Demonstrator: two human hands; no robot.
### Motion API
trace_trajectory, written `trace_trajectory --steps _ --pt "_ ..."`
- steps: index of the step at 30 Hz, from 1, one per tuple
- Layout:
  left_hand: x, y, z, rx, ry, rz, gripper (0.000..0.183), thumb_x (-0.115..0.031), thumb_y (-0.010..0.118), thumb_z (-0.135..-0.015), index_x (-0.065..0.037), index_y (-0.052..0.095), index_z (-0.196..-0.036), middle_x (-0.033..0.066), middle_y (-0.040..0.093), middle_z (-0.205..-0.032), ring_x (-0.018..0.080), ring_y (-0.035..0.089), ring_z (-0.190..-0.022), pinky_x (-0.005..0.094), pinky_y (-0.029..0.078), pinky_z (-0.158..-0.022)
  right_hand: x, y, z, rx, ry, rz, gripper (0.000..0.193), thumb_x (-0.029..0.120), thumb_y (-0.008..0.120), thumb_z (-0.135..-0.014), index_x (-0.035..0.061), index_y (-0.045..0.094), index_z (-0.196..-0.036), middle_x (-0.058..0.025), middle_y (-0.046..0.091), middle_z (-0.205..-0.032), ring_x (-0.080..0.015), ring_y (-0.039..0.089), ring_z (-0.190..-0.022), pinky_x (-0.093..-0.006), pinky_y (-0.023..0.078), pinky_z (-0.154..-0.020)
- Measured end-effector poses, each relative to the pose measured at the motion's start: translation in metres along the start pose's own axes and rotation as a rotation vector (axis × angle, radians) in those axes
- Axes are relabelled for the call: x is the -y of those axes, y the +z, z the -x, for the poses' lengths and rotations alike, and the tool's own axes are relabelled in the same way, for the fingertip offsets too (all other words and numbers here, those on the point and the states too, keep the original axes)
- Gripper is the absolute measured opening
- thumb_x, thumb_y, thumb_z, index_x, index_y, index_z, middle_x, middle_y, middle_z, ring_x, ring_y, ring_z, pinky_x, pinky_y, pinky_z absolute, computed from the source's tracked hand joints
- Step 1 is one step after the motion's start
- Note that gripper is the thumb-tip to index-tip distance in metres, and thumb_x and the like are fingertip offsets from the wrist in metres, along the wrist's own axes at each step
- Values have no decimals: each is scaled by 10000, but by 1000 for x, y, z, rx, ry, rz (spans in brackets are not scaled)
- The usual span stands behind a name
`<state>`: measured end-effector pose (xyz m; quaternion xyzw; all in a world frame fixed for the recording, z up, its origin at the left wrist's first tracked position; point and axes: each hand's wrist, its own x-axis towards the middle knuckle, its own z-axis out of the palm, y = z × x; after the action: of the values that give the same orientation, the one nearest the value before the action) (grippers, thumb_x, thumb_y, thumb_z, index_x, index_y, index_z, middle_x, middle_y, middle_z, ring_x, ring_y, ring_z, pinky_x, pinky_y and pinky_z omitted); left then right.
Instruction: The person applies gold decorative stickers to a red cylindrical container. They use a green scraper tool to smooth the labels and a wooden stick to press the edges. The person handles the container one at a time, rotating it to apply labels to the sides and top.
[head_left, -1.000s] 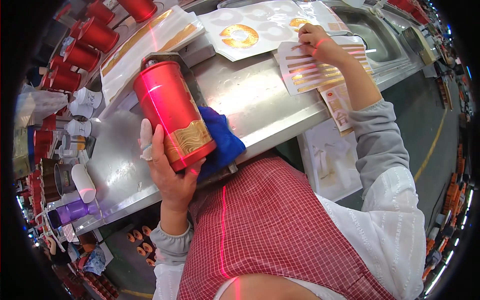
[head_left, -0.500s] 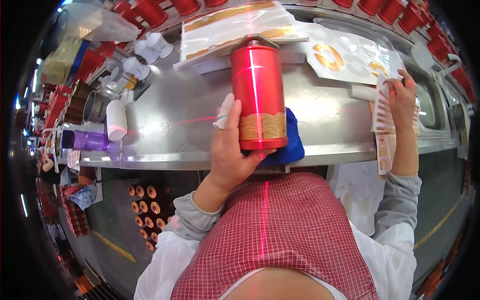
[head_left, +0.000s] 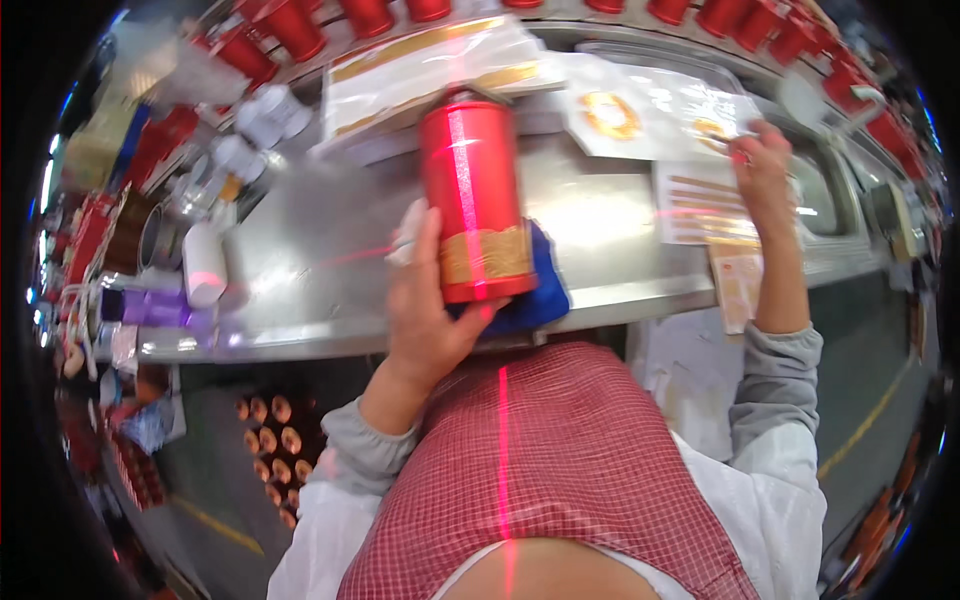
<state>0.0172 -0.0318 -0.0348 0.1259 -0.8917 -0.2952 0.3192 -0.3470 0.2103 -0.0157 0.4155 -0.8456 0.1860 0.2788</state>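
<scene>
A red cylinder (head_left: 478, 185) with a gold wave-patterned band near its near end lies in front of me. My left hand (head_left: 420, 310) is closed on its near left side, thumb at the near end. One left finger wears a white wrap (head_left: 407, 230). Under the cylinder's near end shows a blue cloth (head_left: 545, 280). To the right, my right hand (head_left: 765, 175) is closed in a pinch beside a gold decal (head_left: 712, 133) on a clear sheet. What its fingers hold is too blurred to name. A sheet with gold stripes (head_left: 690, 205) lies by the right wrist.
A steel worktop (head_left: 330, 250) carries stacked white sheets with gold bands (head_left: 400, 85) at the back. At left stand a white roll (head_left: 205, 265), a purple object (head_left: 160, 308) and white bottles (head_left: 275, 110). A sink (head_left: 825, 190) is at right. Red cylinders (head_left: 290, 28) line the back.
The whole view has shifted and blurred. My right hand has moved off the striped sheet's upper corner to the gold decal, and the striped sheet now lies flatter. My left hand keeps its hold.
</scene>
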Motion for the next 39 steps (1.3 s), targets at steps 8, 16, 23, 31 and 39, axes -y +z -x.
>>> trace_trajectory --steps 8,16,23,31,39 --pt "-37 -15 -34 5 222 -33 560 -311 733 -829 10 538 -1245 250 360 -1453 479 258 -1379 528 246 -1110 156 -59 3 300 -156 -713 72 82 676 -827 35 622 -836 -156 544 -1151 -350 502 -1091 -422 395 -947" --pt "-44 -20 -21 1 117 -7 119 -136 697 -803 -55 642 -869 240 452 -1369 452 307 -1325 532 184 -1116 222 -57 25 431 -185 -993 123 138 686 -839 38 616 -838 -167 525 -1132 -358 492 -1082 -437 379 -955" --pt "-35 -20 4 -96 -104 68 82 -103 662 -797 -49 601 -809 240 479 -1339 390 395 -1281 486 249 -1096 235 -36 43 481 -6 -1075 142 140 692 -844 26 619 -799 -151 514 -1112 -321 506 -1077 -404 407 -934" --pt "-12 -5 9 -176 -325 536 296 -213 628 -909 -16 494 -1083 232 436 -1358 297 424 -1256 403 292 -1068 231 -32 39 517 -30 -1079 134 124 693 -831 29 619 -772 -147 505 -1108 -308 505 -1075 -388 410 -926" --pt "-12 -2 11 -93 -333 455 416 -178 645 -887 -21 424 -1204 226 361 -1393 293 374 -1292 407 264 -1100 224 -35 32 563 -63 -1088 138 134 688 -821 36 612 -760 -155 511 -1119 -325 503 -1075 -407 404 -926"
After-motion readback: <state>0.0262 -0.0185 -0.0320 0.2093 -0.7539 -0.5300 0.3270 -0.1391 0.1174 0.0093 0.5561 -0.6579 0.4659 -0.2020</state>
